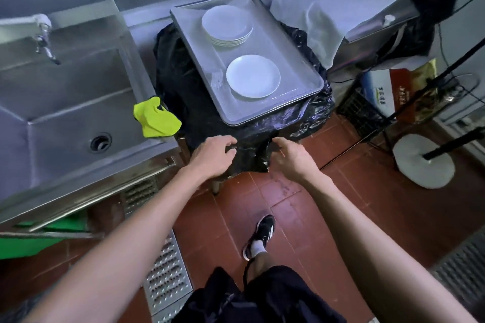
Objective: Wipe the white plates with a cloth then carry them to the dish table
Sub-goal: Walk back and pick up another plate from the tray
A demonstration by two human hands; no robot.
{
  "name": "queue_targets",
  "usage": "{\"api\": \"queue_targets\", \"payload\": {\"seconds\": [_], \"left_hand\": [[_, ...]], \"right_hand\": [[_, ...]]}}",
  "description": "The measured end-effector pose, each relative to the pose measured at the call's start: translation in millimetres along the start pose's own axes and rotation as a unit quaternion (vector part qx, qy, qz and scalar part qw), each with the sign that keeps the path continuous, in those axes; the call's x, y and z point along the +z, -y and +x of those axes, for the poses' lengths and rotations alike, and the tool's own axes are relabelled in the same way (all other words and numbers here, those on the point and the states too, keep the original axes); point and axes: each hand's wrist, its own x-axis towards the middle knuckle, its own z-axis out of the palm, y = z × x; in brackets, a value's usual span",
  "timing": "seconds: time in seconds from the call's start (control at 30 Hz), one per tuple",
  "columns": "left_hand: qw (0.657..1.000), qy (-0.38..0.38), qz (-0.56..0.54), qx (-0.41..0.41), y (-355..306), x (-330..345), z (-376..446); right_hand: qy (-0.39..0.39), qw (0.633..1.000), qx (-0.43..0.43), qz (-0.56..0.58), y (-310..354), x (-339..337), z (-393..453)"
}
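Note:
A metal tray [294, 42] lies on a stand draped in black plastic sheet [181, 86]. On the tray's far end is a stack of white plates [227, 25]; a single white plate [253, 76] sits near its front edge. A yellow-green cloth [154, 118] lies on the sink's rim, left of the stand. My left hand [212, 155] grips the black plastic at the stand's front. My right hand [291, 157] pinches the plastic's hanging edge beside it. Neither hand touches a plate or the cloth.
A steel sink [65, 102] with a tap [46, 44] fills the left. A counter under white sheet [336, 8] stands back right. Boxes and a black crate [367, 113] sit on the red tile floor, with a stand's round base [425, 162] at right. A floor grate [165, 283] runs below.

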Motion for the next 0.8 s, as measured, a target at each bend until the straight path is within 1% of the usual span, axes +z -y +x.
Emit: {"api": "queue_targets", "payload": {"seconds": [0.2,0.27,0.3,0.37,0.47,0.57,0.67,0.77,0.8], "left_hand": [[0.994,-0.013,-0.096,-0.058,-10,-9,86],[0.982,-0.025,-0.167,-0.084,-11,-11,111],[0.97,-0.028,-0.221,-0.098,-12,-12,121],[0.935,-0.031,-0.331,-0.126,-12,-17,140],[0.892,-0.042,-0.42,-0.16,-11,-24,169],[0.859,-0.051,-0.468,-0.202,-7,-29,202],[0.823,-0.049,-0.513,-0.238,-3,-27,233],[0.809,-0.045,-0.522,-0.266,-2,-24,258],[0.811,-0.043,-0.515,-0.274,-2,-24,264]], "right_hand": [[0.001,0.999,0.011,0.047,-16,-29,90],[0.013,0.998,0.017,0.062,-19,-39,119],[0.013,0.997,0.022,0.069,-20,-44,134],[0.008,0.996,0.034,0.087,-21,-53,161],[0.018,0.993,0.058,0.099,-23,-60,193],[0.017,0.992,0.071,0.1,-26,-62,223],[-0.002,0.989,0.1,0.104,-25,-60,250],[-0.013,0.985,0.13,0.113,-23,-57,272],[-0.014,0.984,0.137,0.114,-23,-57,279]]}}
